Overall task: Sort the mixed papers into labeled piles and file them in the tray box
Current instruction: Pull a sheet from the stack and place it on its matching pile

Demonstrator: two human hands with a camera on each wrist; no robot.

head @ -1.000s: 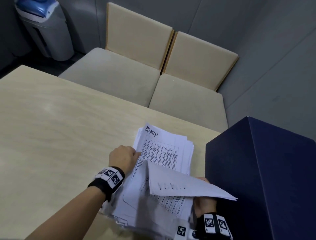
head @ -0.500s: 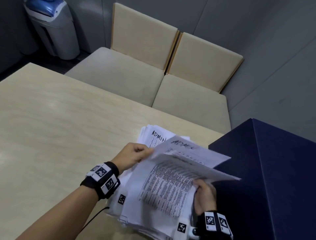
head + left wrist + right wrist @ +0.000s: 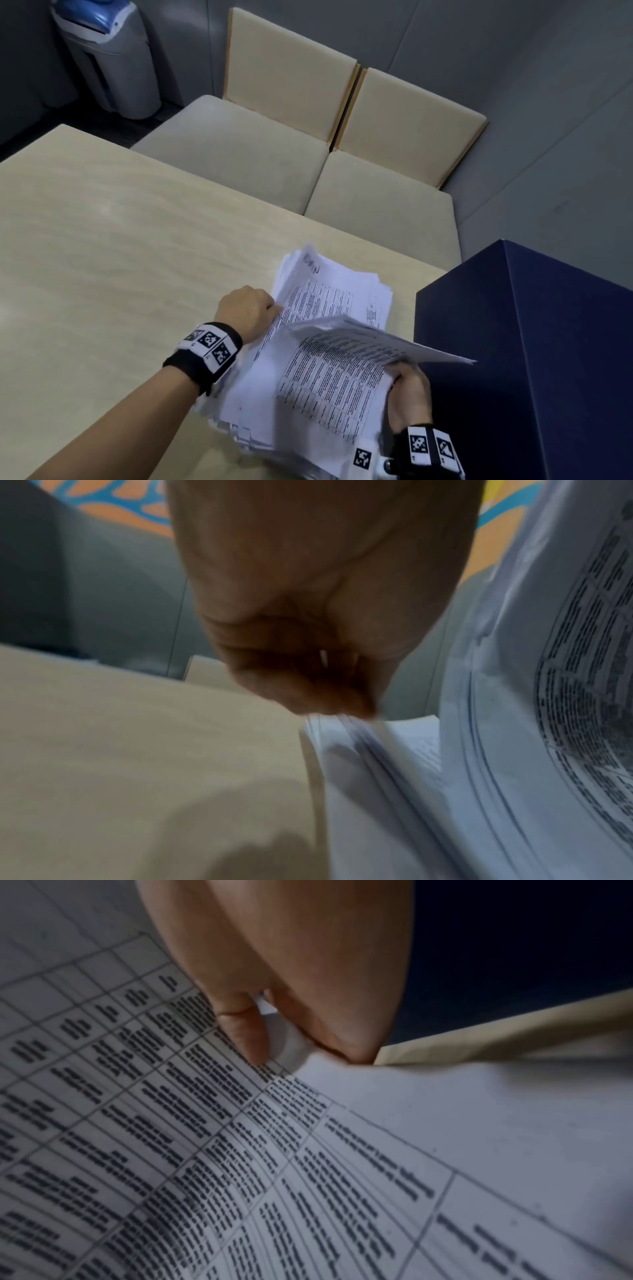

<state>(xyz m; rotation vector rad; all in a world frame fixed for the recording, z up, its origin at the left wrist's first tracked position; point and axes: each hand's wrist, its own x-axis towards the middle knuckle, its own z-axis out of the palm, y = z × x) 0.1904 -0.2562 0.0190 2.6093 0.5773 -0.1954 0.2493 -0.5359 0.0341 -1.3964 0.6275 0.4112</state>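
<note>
White printed paper stack [image 3: 318, 377] on pale wood tabletop [image 3: 120, 257], near edge; right hand [image 3: 409, 394] pinches lifted top sheet's [image 3: 376, 342] corner; left hand [image 3: 248, 308] curled at stack's left edge, seemingly gripping sheets, view blurred; navy tray box [image 3: 531, 342] just right; beige chairs [image 3: 308, 137] beyond

Handwritten heading on the top sheet [image 3: 310, 265] of the paper stack [image 3: 329, 308]: blurred, unreadable. Printed tables on the sheets: illegible.

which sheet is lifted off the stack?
The top sheet, pinched at its right edge by the right hand; the other papers lie flat under the left hand.
</note>
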